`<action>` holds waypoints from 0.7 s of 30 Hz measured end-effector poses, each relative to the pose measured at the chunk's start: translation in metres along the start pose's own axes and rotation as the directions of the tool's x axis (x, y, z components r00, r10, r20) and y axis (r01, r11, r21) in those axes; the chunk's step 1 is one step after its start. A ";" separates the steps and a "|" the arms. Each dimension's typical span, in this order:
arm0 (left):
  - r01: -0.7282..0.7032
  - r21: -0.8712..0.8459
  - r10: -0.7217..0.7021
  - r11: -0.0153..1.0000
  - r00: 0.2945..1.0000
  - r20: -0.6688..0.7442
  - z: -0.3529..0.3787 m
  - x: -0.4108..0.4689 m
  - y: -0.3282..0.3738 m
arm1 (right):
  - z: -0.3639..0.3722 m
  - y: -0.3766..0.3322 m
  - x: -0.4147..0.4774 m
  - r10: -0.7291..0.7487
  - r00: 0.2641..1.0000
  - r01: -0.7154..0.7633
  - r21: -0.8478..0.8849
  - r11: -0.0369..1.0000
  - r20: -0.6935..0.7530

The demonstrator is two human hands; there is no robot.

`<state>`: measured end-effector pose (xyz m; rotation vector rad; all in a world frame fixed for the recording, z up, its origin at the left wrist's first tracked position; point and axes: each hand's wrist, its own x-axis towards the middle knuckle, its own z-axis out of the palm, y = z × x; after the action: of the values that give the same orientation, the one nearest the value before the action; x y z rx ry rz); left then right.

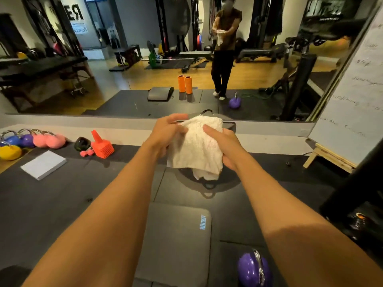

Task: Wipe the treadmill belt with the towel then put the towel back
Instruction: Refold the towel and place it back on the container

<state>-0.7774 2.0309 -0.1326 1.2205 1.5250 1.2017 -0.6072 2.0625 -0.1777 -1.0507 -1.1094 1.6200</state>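
A white towel (196, 148) hangs bunched in front of me, held up in the air between both hands. My left hand (165, 133) grips its upper left part, fingers curled over the top edge. From the other side my right hand (226, 146) grips the towel, thumb lying across the cloth. The towel's lower end droops loose above a dark round object on the floor. No treadmill belt can be made out for certain; a dark machine (356, 204) fills the right edge.
A wall mirror (145, 79) ahead reflects a person and the gym. On the black floor mats lie a grey pad (176, 241), a purple kettlebell (255, 270), an orange cone stack (101, 146), several coloured kettlebells (31, 140), a white block (43, 164). A whiteboard on an easel (352, 112) stands right.
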 end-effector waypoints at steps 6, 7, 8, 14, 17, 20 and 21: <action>0.145 0.077 -0.144 0.986 0.989 -0.021 -0.012 0.146 -0.074 | 0.013 0.013 0.143 0.062 0.997 -0.066 -0.125 0.990 -0.038; 0.207 0.041 -0.209 0.977 0.977 0.040 -0.014 0.172 -0.085 | 0.014 0.018 0.168 0.076 0.995 -0.083 -0.125 0.989 -0.058; 0.263 0.001 -0.262 0.965 0.960 0.099 -0.017 0.196 -0.093 | 0.014 0.023 0.193 0.101 0.992 -0.110 -0.118 0.987 -0.078; 0.231 -0.072 -0.229 0.970 0.973 0.029 -0.028 0.360 -0.105 | 0.019 0.031 0.344 0.187 0.967 -0.199 -0.054 0.978 -0.171; 0.234 -0.091 -0.239 0.968 0.970 -0.051 -0.018 0.436 -0.115 | 0.013 0.030 0.411 0.166 0.955 -0.196 -0.106 0.975 -0.245; 0.224 -0.060 -0.228 0.973 0.970 -0.081 -0.001 0.507 -0.132 | -0.002 0.036 0.477 0.170 0.938 -0.213 -0.114 0.970 -0.303; 0.215 -0.036 -0.217 0.976 0.972 -0.086 0.005 0.531 -0.140 | -0.008 0.039 0.501 0.167 0.934 -0.214 -0.122 0.969 -0.315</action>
<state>-0.9012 2.5425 -0.2891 0.9661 1.6555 1.1409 -0.7330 2.5344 -0.2963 -1.4953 -0.9588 1.4724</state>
